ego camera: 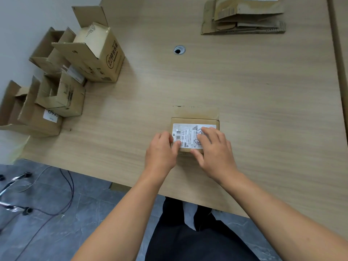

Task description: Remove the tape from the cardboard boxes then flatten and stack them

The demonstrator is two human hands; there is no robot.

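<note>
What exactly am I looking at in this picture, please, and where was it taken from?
There is no machine here. A person wears a camera on the head, and it looks down at their own two bare hands; this single picture is that view. Both hands are on a small box with a white label, which stands on a wooden table. The left hand grips the box's left edge, and the right hand rests on top with fingers spread. Along the table's left edge stand several open boxes. At the far right lies a pile of flattened cardboard.
</note>
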